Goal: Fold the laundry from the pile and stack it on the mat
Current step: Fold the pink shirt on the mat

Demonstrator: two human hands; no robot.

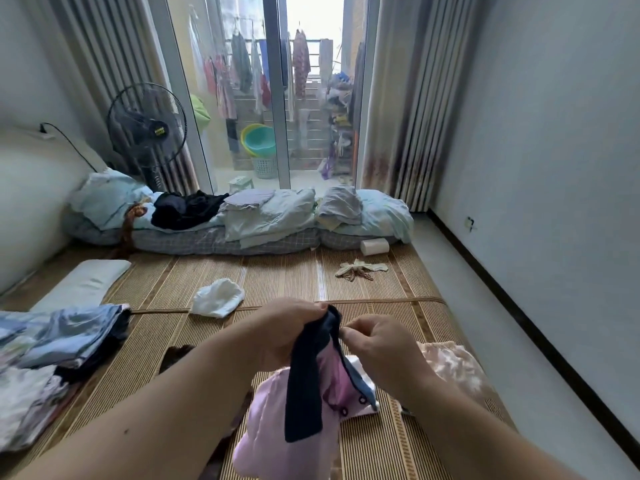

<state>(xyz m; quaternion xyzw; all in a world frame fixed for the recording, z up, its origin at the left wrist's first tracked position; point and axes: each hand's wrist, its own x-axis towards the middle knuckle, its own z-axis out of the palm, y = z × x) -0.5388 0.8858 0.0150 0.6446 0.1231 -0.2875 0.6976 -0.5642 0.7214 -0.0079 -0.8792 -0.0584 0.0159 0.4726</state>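
- No brand or readable writing shows; the yellow label on the hub of the black pedestal fan (147, 128) at far left is too blurred to read.
- The left hand (289, 329) is closed in a fist-like pinch around the top edge of a pink garment (294, 427), gripping its dark navy band (304, 386), which hangs down as a long flat strip.
- The right hand (375, 344) pinches the same edge just to the right, thumb and forefinger pressed together on the fabric beside the left hand's fingers.
- The garment hangs below both hands, held up over the near middle of the mat; it is soft, smooth pink cloth with a blue-grey trim carrying round dark snaps (362, 400) on its right edge.
- The woven straw mat (294, 271) has fine ribbed strips and a seam running left to right under the hands.
- A stack of folded clothes (59, 344), mostly pale blue and patterned, sits on the mat at near left.
- A crumpled white cloth (218, 297) lies just beyond the left hand; a peach patterned fabric (453, 368) lies to the right, partly behind the right forearm.
- A pale tangled item (360, 269) and a white roll (374, 246) lie far right, near the rolled bedding (270, 220).
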